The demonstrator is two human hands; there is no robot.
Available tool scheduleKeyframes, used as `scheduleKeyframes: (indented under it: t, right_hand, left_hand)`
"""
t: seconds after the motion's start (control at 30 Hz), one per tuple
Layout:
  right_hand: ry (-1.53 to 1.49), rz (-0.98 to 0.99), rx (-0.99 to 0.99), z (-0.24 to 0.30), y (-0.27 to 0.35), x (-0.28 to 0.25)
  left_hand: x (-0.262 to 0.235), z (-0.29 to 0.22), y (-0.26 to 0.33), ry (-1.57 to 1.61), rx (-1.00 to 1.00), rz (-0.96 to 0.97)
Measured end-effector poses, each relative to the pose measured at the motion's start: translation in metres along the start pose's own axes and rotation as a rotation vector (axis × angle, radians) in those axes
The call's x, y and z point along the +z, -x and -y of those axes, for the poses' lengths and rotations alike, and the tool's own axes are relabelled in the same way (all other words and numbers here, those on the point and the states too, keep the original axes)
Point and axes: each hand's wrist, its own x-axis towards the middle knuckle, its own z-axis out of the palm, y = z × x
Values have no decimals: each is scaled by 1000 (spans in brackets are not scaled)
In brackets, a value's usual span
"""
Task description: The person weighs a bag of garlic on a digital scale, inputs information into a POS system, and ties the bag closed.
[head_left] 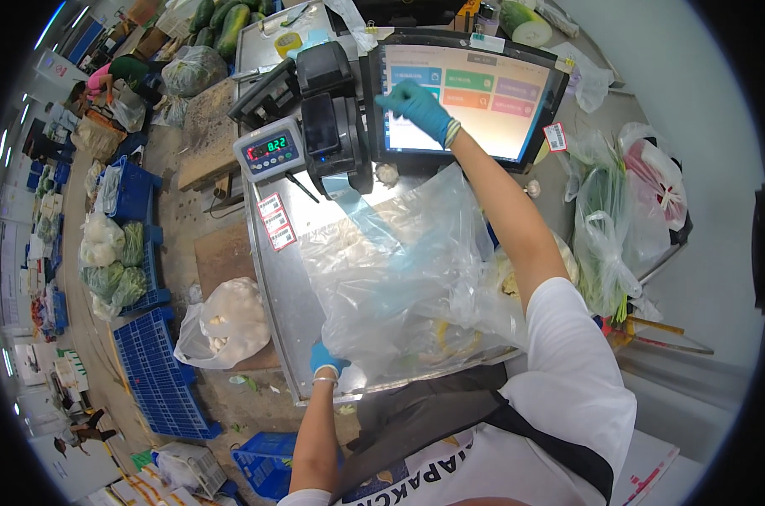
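My right hand (418,108), in a blue-green glove, is raised over the left part of a lit touchscreen (475,114). Its index finger points out and it holds nothing; I cannot tell whether the fingertip touches the glass. A large clear plastic bag (399,295) with pale contents lies on the metal table (273,295). At the bag's lower left corner, by the table's edge, my left hand (326,360) in a blue glove has its fingers closed on the plastic, partly hidden. Left of the screen stand a scale display (270,150) with lit digits and a black label printer (327,126).
A white bag of garlic-like bulbs (230,325) sits left of the table. Bagged green vegetables (601,228) lie to the right. Blue pallets (159,371) and crates of produce line the floor at left. Another person (104,80) bends over bags at the far left.
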Motion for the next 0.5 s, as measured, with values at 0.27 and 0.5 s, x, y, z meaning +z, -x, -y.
scheduleKeyframes:
  t: [0.27,0.5]
  right_hand:
    - [48,66,-25,-9,28,5]
    - [79,83,74,-23,57,-5]
  left_hand:
    - [6,5,-9,-130,97,5]
    - [-2,-8,-7,-236,186,-20]
